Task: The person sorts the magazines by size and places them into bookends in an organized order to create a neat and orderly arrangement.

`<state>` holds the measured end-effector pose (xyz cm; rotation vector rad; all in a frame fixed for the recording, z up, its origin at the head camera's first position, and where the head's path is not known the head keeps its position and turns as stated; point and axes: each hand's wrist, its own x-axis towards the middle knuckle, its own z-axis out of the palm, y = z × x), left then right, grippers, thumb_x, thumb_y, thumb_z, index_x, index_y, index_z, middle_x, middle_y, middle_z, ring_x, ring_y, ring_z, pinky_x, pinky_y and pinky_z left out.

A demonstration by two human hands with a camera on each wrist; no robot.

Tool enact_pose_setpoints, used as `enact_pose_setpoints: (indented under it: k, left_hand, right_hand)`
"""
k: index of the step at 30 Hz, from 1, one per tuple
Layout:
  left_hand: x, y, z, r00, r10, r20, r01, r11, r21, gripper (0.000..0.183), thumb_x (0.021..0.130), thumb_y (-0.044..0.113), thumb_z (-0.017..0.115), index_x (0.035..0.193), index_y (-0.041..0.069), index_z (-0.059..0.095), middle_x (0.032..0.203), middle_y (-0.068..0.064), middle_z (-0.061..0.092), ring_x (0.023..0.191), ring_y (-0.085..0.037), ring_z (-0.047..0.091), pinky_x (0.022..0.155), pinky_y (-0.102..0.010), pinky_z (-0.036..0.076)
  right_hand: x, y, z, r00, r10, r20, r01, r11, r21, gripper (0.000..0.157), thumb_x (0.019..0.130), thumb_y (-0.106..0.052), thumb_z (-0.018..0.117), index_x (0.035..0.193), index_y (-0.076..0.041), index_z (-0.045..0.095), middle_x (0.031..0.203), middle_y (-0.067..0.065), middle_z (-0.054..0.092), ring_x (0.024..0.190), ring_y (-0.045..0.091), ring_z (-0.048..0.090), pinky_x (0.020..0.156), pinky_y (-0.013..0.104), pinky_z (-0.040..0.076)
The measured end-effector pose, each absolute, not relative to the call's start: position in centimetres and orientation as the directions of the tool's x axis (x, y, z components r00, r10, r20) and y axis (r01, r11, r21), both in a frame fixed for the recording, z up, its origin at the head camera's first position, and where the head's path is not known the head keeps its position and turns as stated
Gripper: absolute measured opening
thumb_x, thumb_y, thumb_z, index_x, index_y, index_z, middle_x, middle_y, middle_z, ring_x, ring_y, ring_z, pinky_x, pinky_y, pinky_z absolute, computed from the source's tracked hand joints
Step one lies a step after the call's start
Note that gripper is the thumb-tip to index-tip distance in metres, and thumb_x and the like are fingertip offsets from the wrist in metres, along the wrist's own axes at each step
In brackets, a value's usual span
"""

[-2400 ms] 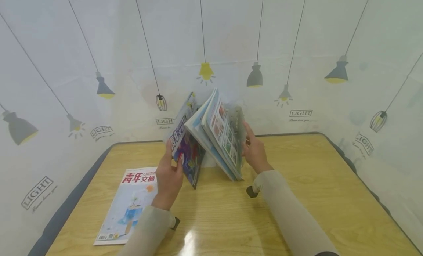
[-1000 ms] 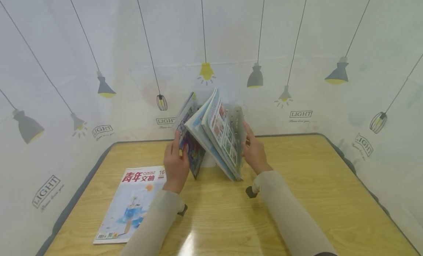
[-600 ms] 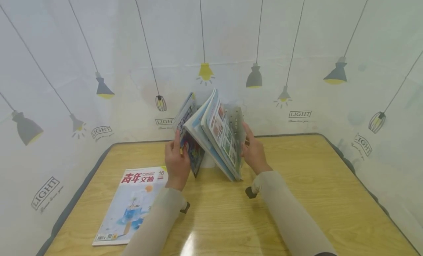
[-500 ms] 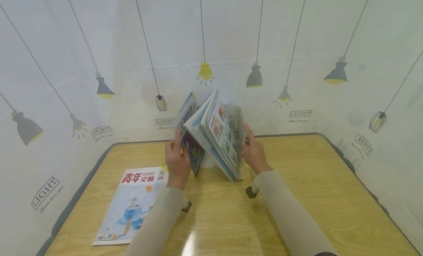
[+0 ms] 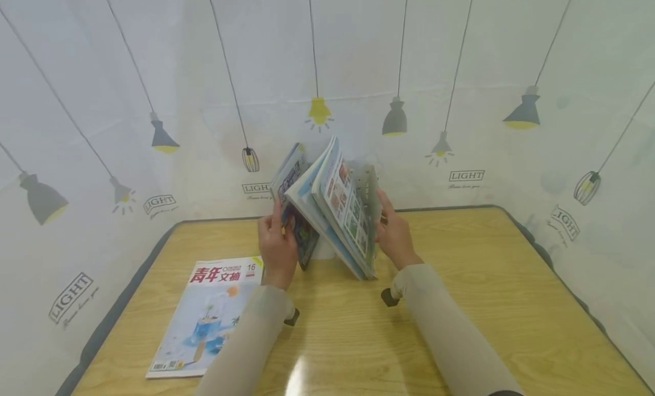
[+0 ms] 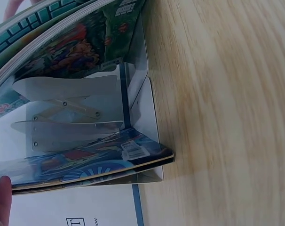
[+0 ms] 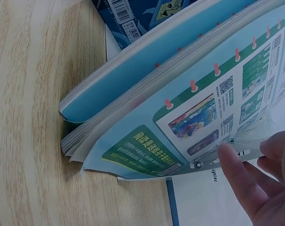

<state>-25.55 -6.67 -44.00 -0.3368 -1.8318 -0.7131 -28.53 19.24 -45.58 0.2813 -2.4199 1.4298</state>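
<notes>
In the head view, a dark blue-purple magazine [image 5: 290, 177] stands on edge at the left end of an expandable book rack. My left hand [image 5: 278, 248] pinches its near edge, index finger extended along the cover. The left wrist view shows the magazine [image 6: 109, 157] inside the rack's end plate, with upright white dividers [image 6: 72, 87] and a riveted crosspiece beside it. Several light-blue books [image 5: 343, 208] lean in the right part of the rack. My right hand [image 5: 396, 234] grips the rack's right end plate [image 5: 370, 186], thumb inside and fingers outside.
Another magazine [image 5: 204, 322] with red lettering lies flat on the wooden table [image 5: 491, 282], left of my left forearm. Behind the rack, a white cloth [image 5: 353, 55] printed with lamps covers the wall along the table's back edge.
My left hand has moved right and farther from me, taking the dark magazine deeper into the rack. More of the flat magazine shows. My right hand and the leaning books have stayed put.
</notes>
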Motion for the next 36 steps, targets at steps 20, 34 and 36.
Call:
enact_pose_setpoints:
  k: [20,34,36]
  left_hand:
    - [-25.2,-7.5,-44.9,-0.444,-0.077,0.892,0.540,0.772,0.335,0.072,0.082,-0.012,0.064,0.147,0.011,0.043,0.103,-0.018,0.050,0.087,-0.027,0.051,0.072,-0.033,0.054]
    - [-24.6,-9.4,-45.9,-0.525,-0.068,0.848,0.470,0.808,0.355,0.067,0.080,-0.011,0.067,0.142,0.007,0.047,0.108,-0.017,0.053,0.085,-0.027,0.058,0.071,-0.035,0.055]
    - [-24.7,-10.0,-46.2,-0.558,-0.068,0.827,0.442,0.819,0.365,0.069,0.080,-0.009,0.068,0.144,0.009,0.046,0.108,-0.017,0.053,0.084,-0.027,0.058,0.071,-0.036,0.055]
  right_hand:
    - [-28.5,19.2,-45.7,-0.920,-0.020,0.392,-0.351,0.488,-0.799,0.081,0.095,0.006,0.051,0.155,-0.036,0.019,0.135,0.026,0.052,0.117,0.042,0.056,0.060,0.033,0.059]
    - [-28.6,19.3,-45.7,-0.922,-0.015,0.387,-0.343,0.493,-0.799,0.083,0.094,0.005,0.053,0.155,-0.039,0.019,0.135,0.025,0.053,0.115,0.039,0.058,0.059,0.031,0.058]
    - [-28.6,19.3,-45.7,-0.926,-0.014,0.378,-0.335,0.496,-0.801,0.084,0.094,0.005,0.053,0.154,-0.042,0.018,0.135,0.025,0.053,0.116,0.039,0.058,0.060,0.032,0.058]
